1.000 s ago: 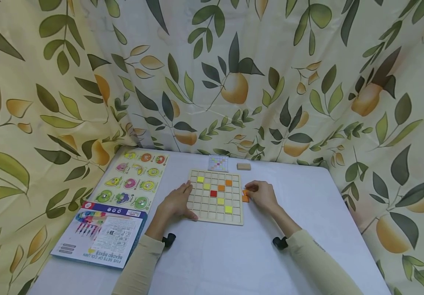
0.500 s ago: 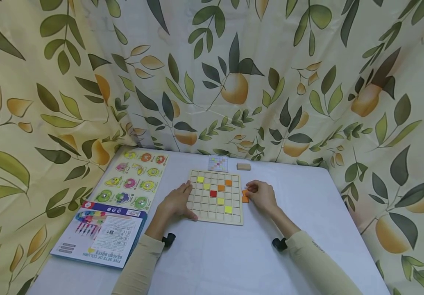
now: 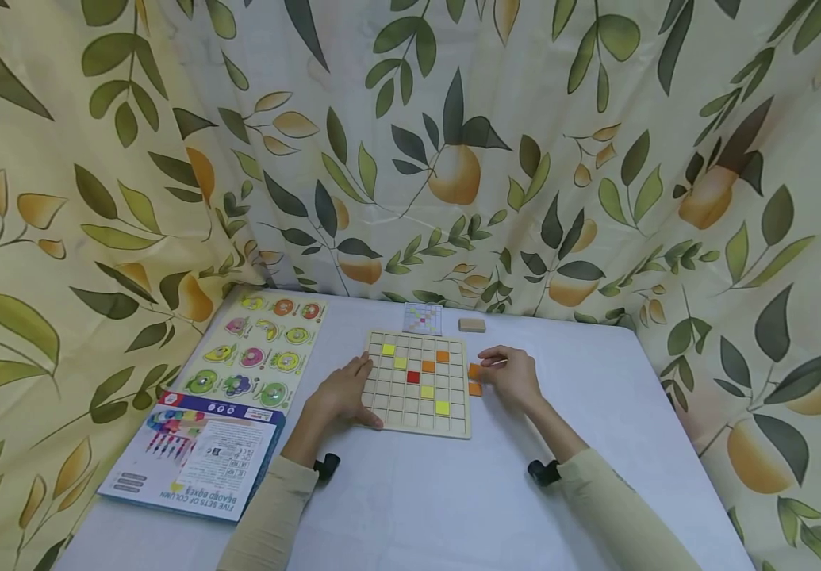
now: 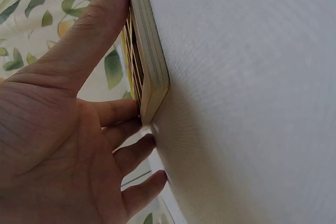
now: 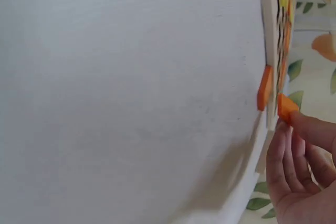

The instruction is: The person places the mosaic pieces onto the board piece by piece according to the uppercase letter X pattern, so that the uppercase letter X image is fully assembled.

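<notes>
My left hand (image 3: 340, 392) rests at the near left corner of a wooden grid board (image 3: 396, 416), thumb along the front edge and fingers by the left side. In the left wrist view the fingers spread loosely past the board's corner (image 4: 152, 93). Beside the board's right edge, my right hand (image 3: 513, 377) pinches an orange square tile (image 5: 287, 109) between thumb and fingertips. Another orange tile (image 3: 475, 389) lies on the table against that edge. Set in the grid are several yellow tiles (image 3: 427, 392), a red tile (image 3: 413, 377) and two orange tiles (image 3: 427, 366).
Behind the board lie a small pattern card (image 3: 422, 319) and a wooden block (image 3: 472, 325). To the left are a fruit-picture board (image 3: 260, 349) and a printed box (image 3: 192, 456). A patterned curtain (image 3: 410, 262) hangs behind the table (image 3: 424, 507).
The right hand has shifted slightly, and the orange tile in its fingers now shows apart from the one on the table. The left hand and board stay put.
</notes>
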{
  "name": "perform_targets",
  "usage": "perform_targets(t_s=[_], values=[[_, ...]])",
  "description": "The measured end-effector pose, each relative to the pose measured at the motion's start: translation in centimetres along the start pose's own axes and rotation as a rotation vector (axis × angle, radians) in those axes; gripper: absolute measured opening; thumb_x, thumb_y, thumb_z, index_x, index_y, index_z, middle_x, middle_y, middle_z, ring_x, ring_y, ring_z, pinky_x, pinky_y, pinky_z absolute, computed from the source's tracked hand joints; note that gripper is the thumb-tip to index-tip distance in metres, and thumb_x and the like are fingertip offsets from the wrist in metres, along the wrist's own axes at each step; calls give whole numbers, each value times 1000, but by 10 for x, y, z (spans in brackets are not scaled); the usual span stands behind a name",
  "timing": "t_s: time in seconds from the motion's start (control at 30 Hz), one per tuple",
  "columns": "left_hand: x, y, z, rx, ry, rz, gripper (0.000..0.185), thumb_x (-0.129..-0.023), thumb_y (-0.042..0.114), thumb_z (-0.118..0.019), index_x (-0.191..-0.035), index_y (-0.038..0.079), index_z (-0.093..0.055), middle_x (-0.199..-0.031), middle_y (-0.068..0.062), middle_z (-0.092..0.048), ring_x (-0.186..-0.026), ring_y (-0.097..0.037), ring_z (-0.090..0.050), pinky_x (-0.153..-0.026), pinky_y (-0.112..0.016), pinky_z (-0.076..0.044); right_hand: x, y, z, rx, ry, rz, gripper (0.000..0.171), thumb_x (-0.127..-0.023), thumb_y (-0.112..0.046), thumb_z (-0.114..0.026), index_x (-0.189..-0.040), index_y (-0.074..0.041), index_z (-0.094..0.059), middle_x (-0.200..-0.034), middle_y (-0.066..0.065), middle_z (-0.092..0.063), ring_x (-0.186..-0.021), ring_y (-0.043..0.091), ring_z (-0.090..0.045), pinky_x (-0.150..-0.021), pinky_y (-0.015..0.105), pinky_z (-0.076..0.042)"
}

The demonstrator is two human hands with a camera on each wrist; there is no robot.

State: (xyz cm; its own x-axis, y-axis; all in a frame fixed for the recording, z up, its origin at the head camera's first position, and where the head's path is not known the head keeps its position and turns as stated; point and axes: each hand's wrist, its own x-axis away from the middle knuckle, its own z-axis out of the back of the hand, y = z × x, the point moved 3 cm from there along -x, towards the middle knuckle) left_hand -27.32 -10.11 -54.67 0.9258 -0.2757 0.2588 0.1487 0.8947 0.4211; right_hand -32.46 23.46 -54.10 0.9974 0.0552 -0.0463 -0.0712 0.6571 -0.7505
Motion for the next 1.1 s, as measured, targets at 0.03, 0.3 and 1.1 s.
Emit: perform_targets(t_s=[0.03,0.3,1.1], values=[[0,0,0,1,2,-1,133,-63,53,-98,-165,6,-28,-174,-11,-17,-159,-34,-20,-126,-53,-27,-1,-2,0,-1,5,4,28,-87,-11,-85,-113,-6,-78,-96,5,-75,-84,20,-70,-74,30,-54],[2,2,2,-1,15,-6,132,-62,53,-98,-165,5,-29,-174,-11,-18,-159,-33,-21,-126,-53,-28,-5,-25,-14,-59,-3,20,27,-86,-10,-86,-111,-5,-78,-96,8,-75,-83,24,-72,-70,29,-59],[1,0,1,-10,-6,7,131,-65,55,-96,-165,7,-28,-174,-11,-17,-159,-33,-20,-126,-54,-28,1,-65,-85,-192,-142,106,21,-85,-6,-86,-105,-5,-80,-89,1,-77,-78,16,-72,-70,26,-58]])
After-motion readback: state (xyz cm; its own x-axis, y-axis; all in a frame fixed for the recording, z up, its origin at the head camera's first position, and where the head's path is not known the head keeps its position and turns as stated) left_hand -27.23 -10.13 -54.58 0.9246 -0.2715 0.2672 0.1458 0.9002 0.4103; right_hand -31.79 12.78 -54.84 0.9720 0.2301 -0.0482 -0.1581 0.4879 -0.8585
